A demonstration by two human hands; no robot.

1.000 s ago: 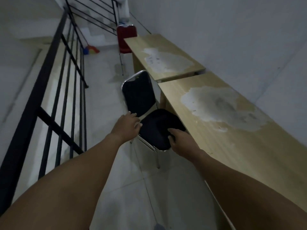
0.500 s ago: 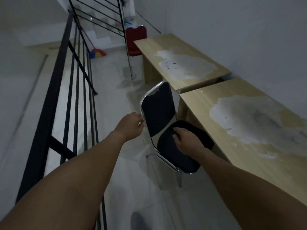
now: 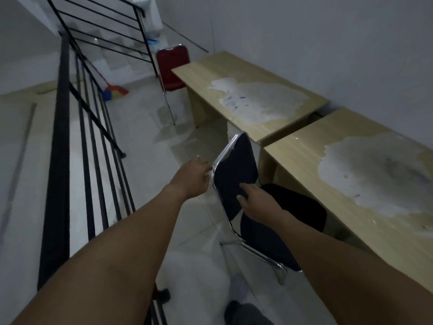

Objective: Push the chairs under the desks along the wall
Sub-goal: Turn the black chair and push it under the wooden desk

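At frame centre the left hand (image 3: 195,175) grips the black chair (image 3: 236,177) by its chrome backrest edge; the right hand (image 3: 256,201) presses open-fingered on the backrest; the seat sits partly under the near desk (image 3: 365,184).

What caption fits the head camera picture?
Both hands, left and right, steer a black chair toward the near desk.

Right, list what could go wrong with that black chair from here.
The black chair sits angled, its seat partly under the near desk; a push may knock its backrest against the desk edge. The left hand grips the chrome frame beside that edge, so its fingers could get pinched. The railing leaves little room to straighten it.
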